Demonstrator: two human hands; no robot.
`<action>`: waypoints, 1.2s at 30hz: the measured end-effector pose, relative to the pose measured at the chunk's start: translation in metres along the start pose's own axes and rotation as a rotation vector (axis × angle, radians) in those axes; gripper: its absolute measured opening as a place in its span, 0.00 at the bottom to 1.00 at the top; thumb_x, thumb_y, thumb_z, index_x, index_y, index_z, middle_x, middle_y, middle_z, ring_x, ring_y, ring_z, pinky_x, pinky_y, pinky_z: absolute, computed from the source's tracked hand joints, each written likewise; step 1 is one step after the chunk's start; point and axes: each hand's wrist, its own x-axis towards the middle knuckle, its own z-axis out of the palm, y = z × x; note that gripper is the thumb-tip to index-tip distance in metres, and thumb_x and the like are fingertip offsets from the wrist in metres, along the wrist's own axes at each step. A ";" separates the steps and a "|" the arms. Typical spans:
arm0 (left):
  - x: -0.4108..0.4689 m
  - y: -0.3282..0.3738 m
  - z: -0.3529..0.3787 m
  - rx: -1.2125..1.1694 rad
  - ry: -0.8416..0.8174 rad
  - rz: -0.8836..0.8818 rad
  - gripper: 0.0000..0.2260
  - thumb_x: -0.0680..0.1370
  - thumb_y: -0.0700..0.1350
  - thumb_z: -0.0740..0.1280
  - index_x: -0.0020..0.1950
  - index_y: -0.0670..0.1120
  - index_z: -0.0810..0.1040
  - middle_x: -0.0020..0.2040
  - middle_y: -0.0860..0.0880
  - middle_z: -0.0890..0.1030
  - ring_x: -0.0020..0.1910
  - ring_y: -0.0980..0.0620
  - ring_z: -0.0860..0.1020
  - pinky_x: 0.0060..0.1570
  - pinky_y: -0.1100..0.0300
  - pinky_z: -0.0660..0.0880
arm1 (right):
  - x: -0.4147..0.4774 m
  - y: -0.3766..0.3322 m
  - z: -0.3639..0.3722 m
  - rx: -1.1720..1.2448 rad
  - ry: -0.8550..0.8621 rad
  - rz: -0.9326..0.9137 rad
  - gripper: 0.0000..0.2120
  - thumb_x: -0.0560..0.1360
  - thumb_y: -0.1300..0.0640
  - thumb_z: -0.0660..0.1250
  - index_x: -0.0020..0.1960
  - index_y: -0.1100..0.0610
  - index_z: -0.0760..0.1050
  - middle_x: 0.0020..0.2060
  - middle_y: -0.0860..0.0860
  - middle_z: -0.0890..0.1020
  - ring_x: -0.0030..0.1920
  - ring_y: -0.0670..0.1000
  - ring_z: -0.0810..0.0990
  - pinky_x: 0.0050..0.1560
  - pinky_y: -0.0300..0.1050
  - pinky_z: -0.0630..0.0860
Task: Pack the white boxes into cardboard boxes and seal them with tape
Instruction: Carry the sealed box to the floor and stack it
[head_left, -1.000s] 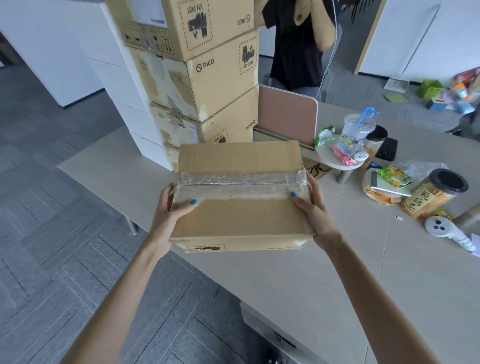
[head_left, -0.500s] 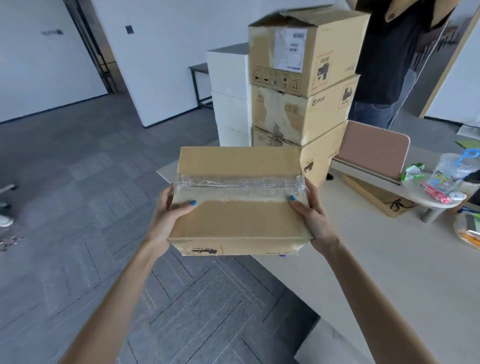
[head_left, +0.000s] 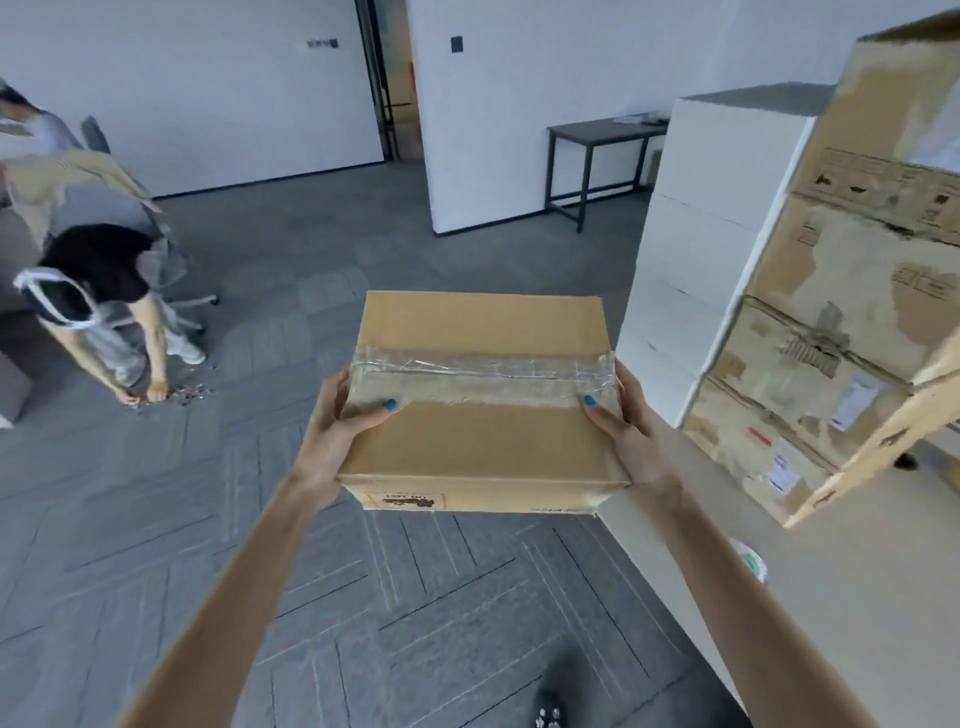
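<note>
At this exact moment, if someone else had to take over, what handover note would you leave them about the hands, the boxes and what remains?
Left hand: grips the left side of the taped cardboard box, thumb on top.
Right hand: grips its right side the same way.
Position: the box is in the air over the floor, beside the table edge.
Done: its flaps are closed and clear tape runs across the top seam.
Left: set it down, probably with the stacked cardboard boxes on the table. The stacked white boxes beside them may need packing.
</note>
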 end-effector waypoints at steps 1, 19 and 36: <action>0.014 0.000 -0.007 -0.006 0.009 -0.005 0.33 0.67 0.43 0.75 0.70 0.56 0.70 0.61 0.54 0.79 0.52 0.53 0.82 0.39 0.61 0.78 | 0.018 0.005 0.008 0.000 -0.026 0.012 0.26 0.78 0.67 0.64 0.72 0.49 0.66 0.61 0.44 0.79 0.58 0.46 0.80 0.53 0.42 0.79; 0.334 0.014 -0.089 -0.036 0.170 -0.004 0.40 0.56 0.51 0.78 0.68 0.54 0.71 0.61 0.51 0.79 0.47 0.54 0.83 0.37 0.60 0.78 | 0.380 0.075 0.134 -0.085 -0.193 0.062 0.30 0.77 0.68 0.65 0.75 0.55 0.62 0.72 0.50 0.70 0.73 0.51 0.68 0.75 0.59 0.61; 0.733 0.040 -0.184 0.012 -0.093 -0.063 0.31 0.66 0.45 0.75 0.67 0.59 0.71 0.63 0.53 0.79 0.56 0.48 0.81 0.42 0.60 0.78 | 0.662 0.145 0.272 0.009 0.100 0.069 0.27 0.78 0.64 0.66 0.72 0.43 0.68 0.62 0.40 0.78 0.64 0.49 0.77 0.66 0.55 0.74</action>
